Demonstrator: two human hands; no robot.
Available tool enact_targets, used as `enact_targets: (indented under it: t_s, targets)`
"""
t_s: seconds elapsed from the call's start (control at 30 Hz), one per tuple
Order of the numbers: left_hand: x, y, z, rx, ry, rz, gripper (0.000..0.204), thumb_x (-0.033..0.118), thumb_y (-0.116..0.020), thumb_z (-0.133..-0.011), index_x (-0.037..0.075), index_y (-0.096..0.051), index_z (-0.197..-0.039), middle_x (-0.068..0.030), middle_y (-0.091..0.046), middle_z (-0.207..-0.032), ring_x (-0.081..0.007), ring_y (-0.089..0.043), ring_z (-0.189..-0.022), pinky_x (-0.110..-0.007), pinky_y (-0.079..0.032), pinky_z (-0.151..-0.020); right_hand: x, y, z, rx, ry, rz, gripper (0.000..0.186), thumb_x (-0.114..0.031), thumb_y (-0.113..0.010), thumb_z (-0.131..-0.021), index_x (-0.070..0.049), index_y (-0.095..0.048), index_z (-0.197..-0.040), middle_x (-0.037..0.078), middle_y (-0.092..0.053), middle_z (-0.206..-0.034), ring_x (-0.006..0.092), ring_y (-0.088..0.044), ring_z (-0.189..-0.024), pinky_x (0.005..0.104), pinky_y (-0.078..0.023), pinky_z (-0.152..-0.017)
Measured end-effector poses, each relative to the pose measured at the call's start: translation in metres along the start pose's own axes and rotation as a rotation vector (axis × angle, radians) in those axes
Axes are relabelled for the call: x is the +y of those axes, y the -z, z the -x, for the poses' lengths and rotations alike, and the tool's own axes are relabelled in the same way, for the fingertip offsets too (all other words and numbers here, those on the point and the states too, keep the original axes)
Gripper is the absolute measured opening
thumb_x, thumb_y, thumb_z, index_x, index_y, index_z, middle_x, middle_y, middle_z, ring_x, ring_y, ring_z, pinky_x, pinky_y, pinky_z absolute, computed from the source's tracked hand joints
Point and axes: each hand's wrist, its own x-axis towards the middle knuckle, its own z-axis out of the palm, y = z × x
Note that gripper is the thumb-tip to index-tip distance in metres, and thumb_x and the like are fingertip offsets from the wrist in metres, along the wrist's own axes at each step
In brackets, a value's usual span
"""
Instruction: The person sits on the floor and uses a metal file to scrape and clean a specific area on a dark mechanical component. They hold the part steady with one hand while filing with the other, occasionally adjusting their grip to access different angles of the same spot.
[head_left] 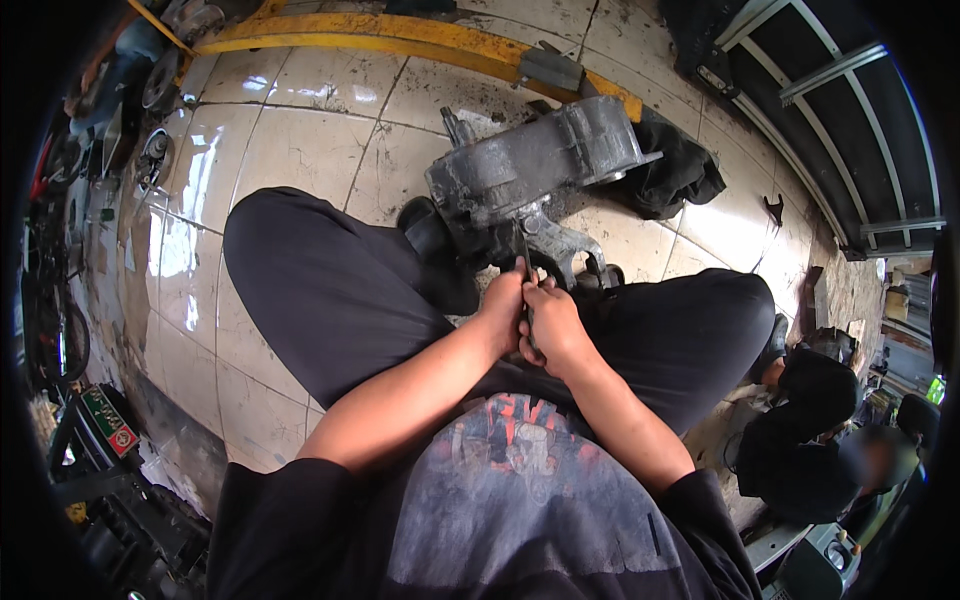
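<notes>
Now, hands: left hand [503, 307] and right hand [556, 325] both grasp a slim dark tool [526, 258], clenched around it.
Grey casing [530, 160]: just past the hands, ahead of the bent legs [310, 270]; its insides can't be seen from up here.
Dark bundle [672, 178]: crumpled beside the casing's right end.
Yellow beam [380, 30]: across the tiles [305, 140], beyond.

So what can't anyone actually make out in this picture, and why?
All in the head view:
Middle of the dark tool: covered by the left hand and right hand.
Underside of the grey metal casing: hidden by its own body.
Face of the nearby person: blurred.
Full extent of the yellow frame: cut off by the top edge.
</notes>
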Motion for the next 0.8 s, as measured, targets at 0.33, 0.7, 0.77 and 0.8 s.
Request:
enact_targets:
  t_s: [0.33,0.7,0.77,0.8]
  targets:
    - [0.004,0.009,0.004,-0.130,0.089,0.069,0.051,0.056,-0.039,-0.112,0.017,-0.055,-0.084,-0.0093,-0.069,-0.098,-0.0341,-0.069,-0.098,-0.055,-0.057,-0.079,0.001,-0.004,0.009,0.040,0.061,0.162,0.028,-0.033,-0.050,-0.109,-0.006,-0.052,-0.105,0.006,-0.051,-0.064,0.0181,-0.045,-0.035,0.0356,-0.033,-0.031]
    - [-0.033,-0.001,-0.009,0.140,0.016,0.213,0.057,0.065,-0.033,-0.109,0.020,-0.066,-0.098,0.0036,-0.066,-0.089,-0.0217,-0.048,-0.057,-0.046,-0.043,-0.053,0.014,0.009,0.013,-0.014,-0.057,0.059,0.021,-0.030,-0.050,-0.108,-0.010,-0.051,-0.102,0.006,-0.053,-0.067,0.0196,-0.043,-0.035,0.0358,-0.030,-0.030]
    - [-0.015,0.017,-0.007,-0.053,0.097,0.093,0.053,0.063,-0.036,-0.109,0.020,-0.065,-0.099,0.0021,-0.068,-0.092,-0.0215,-0.050,-0.058,-0.045,-0.043,-0.053,0.007,0.006,0.005,-0.010,-0.045,0.024,0.021,-0.030,-0.050,-0.108,-0.011,-0.051,-0.102,0.006,-0.052,-0.067,0.0195,-0.043,-0.035,0.0356,-0.030,-0.030]
    - [-0.012,0.008,-0.005,-0.022,0.071,0.108,0.052,0.062,-0.037,-0.110,0.019,-0.066,-0.099,0.0016,-0.069,-0.092,-0.0210,-0.050,-0.058,-0.045,-0.042,-0.051,0.005,0.006,0.003,-0.004,-0.043,0.006,0.021,-0.030,-0.050,-0.108,-0.011,-0.051,-0.102,0.006,-0.052,-0.067,0.0194,-0.043,-0.035,0.0355,-0.030,-0.030]
